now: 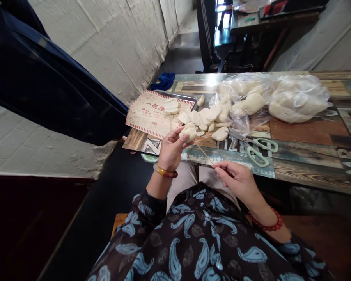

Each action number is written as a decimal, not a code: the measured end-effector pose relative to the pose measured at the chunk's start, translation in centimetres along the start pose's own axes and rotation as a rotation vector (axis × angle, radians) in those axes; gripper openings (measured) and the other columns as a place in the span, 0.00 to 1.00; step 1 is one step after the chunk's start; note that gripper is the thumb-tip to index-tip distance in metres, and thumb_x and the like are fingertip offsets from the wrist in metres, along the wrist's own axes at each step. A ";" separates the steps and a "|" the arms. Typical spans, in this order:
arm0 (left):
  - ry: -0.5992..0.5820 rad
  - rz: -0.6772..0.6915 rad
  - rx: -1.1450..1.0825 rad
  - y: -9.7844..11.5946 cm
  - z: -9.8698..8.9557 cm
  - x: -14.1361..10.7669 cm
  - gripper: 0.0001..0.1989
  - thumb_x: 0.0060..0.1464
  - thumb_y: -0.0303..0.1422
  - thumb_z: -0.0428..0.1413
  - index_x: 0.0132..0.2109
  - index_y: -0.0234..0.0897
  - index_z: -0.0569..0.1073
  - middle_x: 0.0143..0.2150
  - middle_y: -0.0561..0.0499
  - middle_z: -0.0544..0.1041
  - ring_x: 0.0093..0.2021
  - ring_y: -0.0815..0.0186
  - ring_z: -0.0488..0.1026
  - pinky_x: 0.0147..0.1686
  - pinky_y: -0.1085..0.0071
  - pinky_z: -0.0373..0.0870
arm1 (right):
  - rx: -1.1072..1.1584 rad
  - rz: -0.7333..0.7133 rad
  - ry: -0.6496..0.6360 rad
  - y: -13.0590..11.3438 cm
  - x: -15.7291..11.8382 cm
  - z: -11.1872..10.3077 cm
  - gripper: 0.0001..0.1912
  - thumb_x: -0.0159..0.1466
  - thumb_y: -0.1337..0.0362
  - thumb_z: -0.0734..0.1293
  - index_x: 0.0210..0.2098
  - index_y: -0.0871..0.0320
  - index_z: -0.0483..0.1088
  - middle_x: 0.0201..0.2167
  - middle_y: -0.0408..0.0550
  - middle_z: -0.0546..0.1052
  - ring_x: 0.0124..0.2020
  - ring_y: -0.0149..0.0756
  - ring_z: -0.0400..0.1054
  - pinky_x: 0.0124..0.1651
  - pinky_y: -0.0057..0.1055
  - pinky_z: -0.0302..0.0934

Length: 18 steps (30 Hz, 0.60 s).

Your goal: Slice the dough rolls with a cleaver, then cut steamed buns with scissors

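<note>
Dough piece (189, 132), pale and soft-looking, cupped against the fingertips and thumb of the left hand (171, 150), raised just over the near edge of the counter (310, 164). Left hand curled and nearly closed, with an amber-and-brown bangle (164, 171) at the wrist. Just beside it, right hand (231, 179), almost closed, pinching a thin wooden stick (204, 153) between thumb and forefinger, its tip angled up toward the dough piece and ending very near it; contact impossible to make out. Red bead bracelet (266, 222) around the right wrist. Beyond the hands, a heap of similar pale pieces (206, 119), partly on a metal tray (190, 98) lined with printed paper (152, 113) with a red-striped border and Chinese characters. Further right, clear plastic bags (298, 99) full of more dough, the nearest touching the heap. Green-handled scissors (253, 146) flat on the counter, in front of the bags. Below, a paisley blouse (199, 234) over the person's lap. At far left, a dark blue sleeve (52, 82) of someone close by; past the counter, a blue cloth (163, 80) and striped trousers (206, 31) of a standing person.
</note>
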<state>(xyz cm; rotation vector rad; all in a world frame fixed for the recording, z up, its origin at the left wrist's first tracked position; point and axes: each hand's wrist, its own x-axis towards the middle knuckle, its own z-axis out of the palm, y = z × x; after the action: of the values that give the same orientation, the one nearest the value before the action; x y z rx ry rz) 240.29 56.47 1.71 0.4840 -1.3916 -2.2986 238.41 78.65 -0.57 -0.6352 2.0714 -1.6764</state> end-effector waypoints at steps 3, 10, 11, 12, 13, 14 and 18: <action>-0.003 0.012 -0.009 0.0 0.0 -0.1 0.21 0.40 0.36 0.72 0.43 0.38 0.78 0.44 0.49 0.82 0.37 0.66 0.80 0.37 0.71 0.76 | -0.008 -0.001 0.000 0.0 0.1 0.0 0.12 0.65 0.57 0.66 0.37 0.59 0.77 0.24 0.42 0.74 0.17 0.24 0.63 0.22 0.23 0.59; -0.018 0.042 0.014 -0.2 0.0 -0.3 0.20 0.41 0.36 0.71 0.43 0.39 0.79 0.42 0.50 0.82 0.35 0.67 0.80 0.36 0.70 0.77 | 0.008 0.030 0.020 0.1 0.3 0.3 0.12 0.64 0.57 0.67 0.36 0.59 0.77 0.23 0.42 0.73 0.17 0.24 0.63 0.20 0.23 0.58; -0.022 0.042 0.017 -0.3 0.0 -0.3 0.20 0.41 0.36 0.71 0.43 0.39 0.79 0.42 0.49 0.82 0.35 0.67 0.80 0.36 0.69 0.77 | 0.013 0.034 0.021 0.0 0.3 0.3 0.12 0.64 0.57 0.67 0.36 0.59 0.77 0.23 0.42 0.73 0.17 0.25 0.63 0.20 0.23 0.59; -0.027 0.041 0.020 -0.3 0.0 -0.3 0.20 0.41 0.36 0.71 0.43 0.39 0.79 0.41 0.49 0.82 0.34 0.67 0.80 0.36 0.69 0.77 | 0.017 0.037 0.021 0.0 0.3 0.3 0.12 0.64 0.57 0.67 0.36 0.59 0.77 0.23 0.42 0.73 0.17 0.25 0.63 0.20 0.23 0.59; -0.030 0.039 0.024 -0.4 0.0 -0.4 0.20 0.41 0.37 0.71 0.43 0.38 0.79 0.41 0.49 0.82 0.34 0.67 0.79 0.36 0.69 0.77 | 0.020 0.040 0.021 0.0 0.3 0.3 0.12 0.64 0.57 0.67 0.36 0.59 0.77 0.22 0.41 0.73 0.17 0.25 0.63 0.20 0.23 0.59; -0.031 0.036 0.027 -0.4 0.0 -0.4 0.20 0.41 0.37 0.71 0.43 0.38 0.80 0.41 0.49 0.83 0.35 0.67 0.79 0.37 0.69 0.77 | 0.022 0.042 0.020 0.0 0.3 0.3 0.12 0.64 0.56 0.67 0.36 0.59 0.77 0.22 0.41 0.73 0.17 0.25 0.63 0.20 0.23 0.59; -0.024 0.027 0.019 -0.3 0.2 -0.5 0.19 0.41 0.38 0.71 0.42 0.38 0.80 0.41 0.48 0.83 0.35 0.67 0.79 0.38 0.69 0.77 | 0.028 0.047 0.019 0.0 0.3 0.4 0.12 0.64 0.56 0.67 0.36 0.59 0.77 0.22 0.41 0.73 0.17 0.24 0.63 0.21 0.23 0.58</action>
<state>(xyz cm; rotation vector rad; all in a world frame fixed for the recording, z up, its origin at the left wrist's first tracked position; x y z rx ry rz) 240.59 57.04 1.54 0.4424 -1.4242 -2.2790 238.35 78.16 -0.61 -0.5587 2.0559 -1.6888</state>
